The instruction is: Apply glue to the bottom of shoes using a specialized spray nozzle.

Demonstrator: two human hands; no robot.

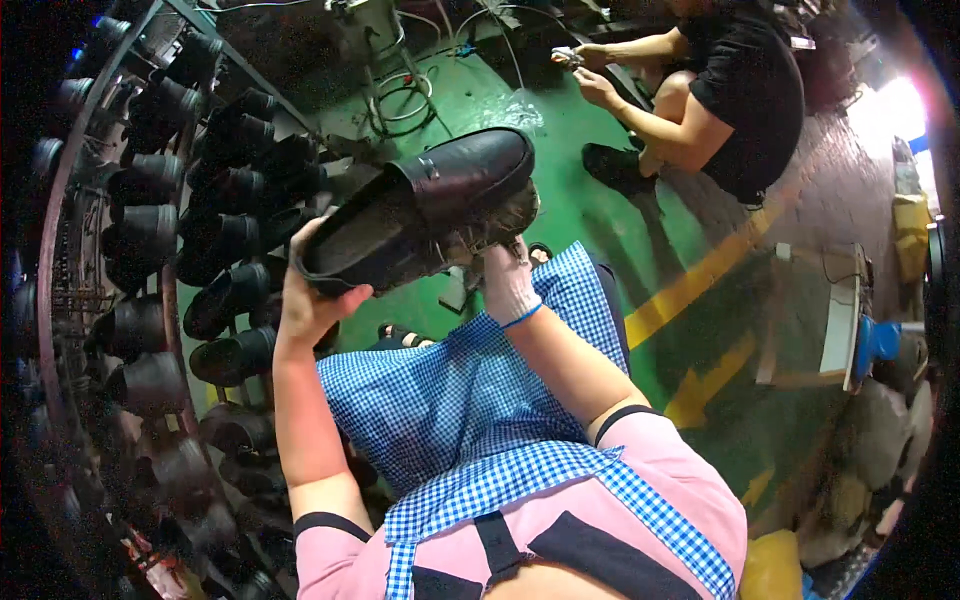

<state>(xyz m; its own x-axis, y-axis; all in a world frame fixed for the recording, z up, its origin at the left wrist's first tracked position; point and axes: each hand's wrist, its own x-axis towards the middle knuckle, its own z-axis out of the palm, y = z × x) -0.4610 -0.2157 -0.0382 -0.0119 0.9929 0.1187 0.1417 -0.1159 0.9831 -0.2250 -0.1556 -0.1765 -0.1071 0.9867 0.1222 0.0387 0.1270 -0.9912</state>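
A black slip-on shoe [460,180] with a strap across its upper is held up in front of me, its opening facing me and its toe toward the upper right. My left hand [308,300] grips it round the heel, thumb along the near side. Under the toe end is my right hand [510,270], in a pale glove with a blue cuff. Its soiled fingers press against the shoe's lower side; the shoe covers part of them.
To the left stands a tall metal rack [62,220] with rows of black shoes [230,300]. Ahead on the right, a crouching person [740,110] in black handles a small object. A machine stand with hoses [400,95] stands on the green floor [590,300], which has yellow markings [700,275].
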